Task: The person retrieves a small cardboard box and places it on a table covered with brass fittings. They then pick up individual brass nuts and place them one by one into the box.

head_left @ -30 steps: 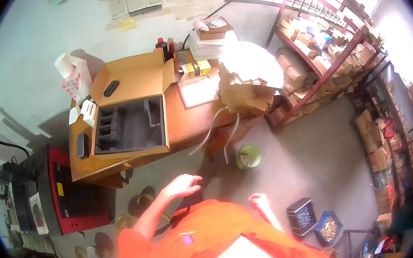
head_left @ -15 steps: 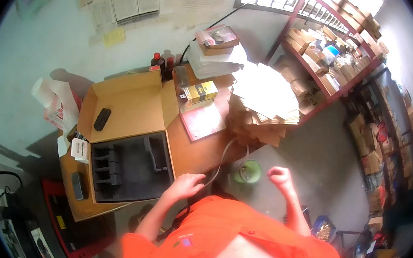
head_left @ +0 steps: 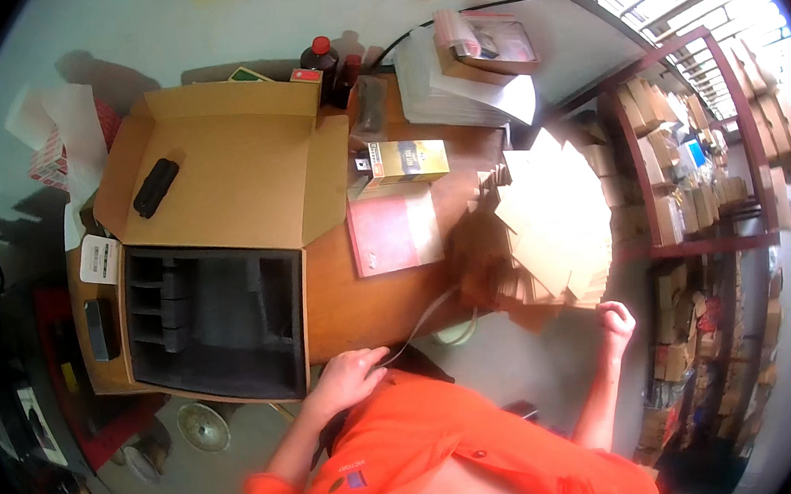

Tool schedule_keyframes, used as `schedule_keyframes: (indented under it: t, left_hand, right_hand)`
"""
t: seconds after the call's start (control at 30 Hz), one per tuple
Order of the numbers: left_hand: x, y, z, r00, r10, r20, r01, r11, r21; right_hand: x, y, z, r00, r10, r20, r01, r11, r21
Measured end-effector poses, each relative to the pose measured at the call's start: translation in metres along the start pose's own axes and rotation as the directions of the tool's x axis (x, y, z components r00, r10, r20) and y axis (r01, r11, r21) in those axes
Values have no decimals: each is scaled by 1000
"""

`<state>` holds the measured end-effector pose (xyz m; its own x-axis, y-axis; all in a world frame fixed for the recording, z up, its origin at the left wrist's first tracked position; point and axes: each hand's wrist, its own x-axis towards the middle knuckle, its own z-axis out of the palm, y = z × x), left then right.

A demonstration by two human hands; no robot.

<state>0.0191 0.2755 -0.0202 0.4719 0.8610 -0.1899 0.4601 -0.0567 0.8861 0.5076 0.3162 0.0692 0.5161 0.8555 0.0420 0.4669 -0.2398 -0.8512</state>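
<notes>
Left hand (head_left: 349,380): fingers curled, just beside near right corner of open brown cardboard box (head_left: 226,163) with dark grey foam insert (head_left: 223,330); cannot tell whether closed on thin pale strap (head_left: 424,318) beside it. Right hand (head_left: 617,321): fingers curled inward at near right edge of fanned stack of tan card sheets (head_left: 559,217); cannot tell grip or contact. Box on left of brown wooden table (head_left: 345,318), stack on right. Between: flat pink-and-white rectangular pad (head_left: 396,231); farther, yellow-and-black carton (head_left: 406,162)
</notes>
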Motion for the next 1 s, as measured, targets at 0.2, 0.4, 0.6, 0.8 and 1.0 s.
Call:
schedule_keyframes:
  t: [0.2,0.4,0.6,0.8,1.0]
  left_hand:
    - [22,1,-5,999,-37,-17,37,999,17]
    - [36,0,-17,997,-74,-31,75,996,45]
    - [44,6,-20,1000,-24,-4,24,997,77]
    - [49,14,-30,997,-20,75,13,996,89]
    - [48,16,-32,998,-26,64,23,999,38]
  right_hand:
    - [46,10,20,998,42,-51,-31,979,202]
    - [60,24,23,993,118,7,-112,915,387]
    - [51,18,23,989,147,5,-138,913,385]
    - [43,-7,36,989,129,-65,-105,950,293]
    - [42,-16,38,989,132,-61,-103,934,342]
